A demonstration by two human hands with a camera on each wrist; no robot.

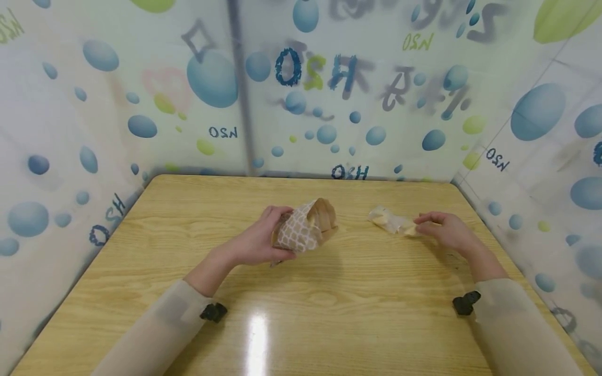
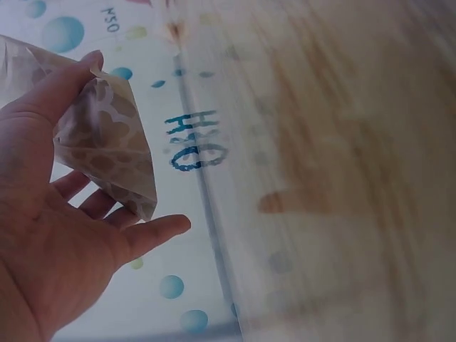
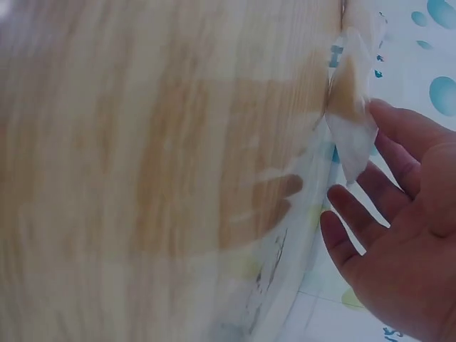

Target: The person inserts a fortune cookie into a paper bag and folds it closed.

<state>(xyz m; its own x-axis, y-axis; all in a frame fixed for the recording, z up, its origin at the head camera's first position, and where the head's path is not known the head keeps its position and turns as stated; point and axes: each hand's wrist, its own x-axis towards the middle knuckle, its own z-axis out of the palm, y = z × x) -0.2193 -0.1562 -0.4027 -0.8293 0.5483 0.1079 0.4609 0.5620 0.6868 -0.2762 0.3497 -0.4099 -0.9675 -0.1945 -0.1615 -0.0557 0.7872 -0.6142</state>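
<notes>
My left hand (image 1: 257, 241) grips a paper bag (image 1: 300, 231) printed with a white-and-tan net pattern. The bag is tilted, its brown inside showing at the open mouth, which faces right. In the left wrist view the thumb lies over the patterned bag (image 2: 107, 139), several fingers are behind it and the little finger sticks out. Farther right, my right hand (image 1: 449, 232) pinches the near end of a crumpled, whitish translucent wrapper (image 1: 392, 221) with tan patches. The right wrist view has thumb and forefinger at the edge of the wrapper (image 3: 349, 92), the other fingers loosely bent.
Both hands work over a glossy wooden table (image 1: 338, 313) that reflects light. Behind it and at both sides stand sheet walls (image 1: 263, 120) printed with blue and green drops. Small black devices (image 1: 213, 312) sit at the sleeve cuffs.
</notes>
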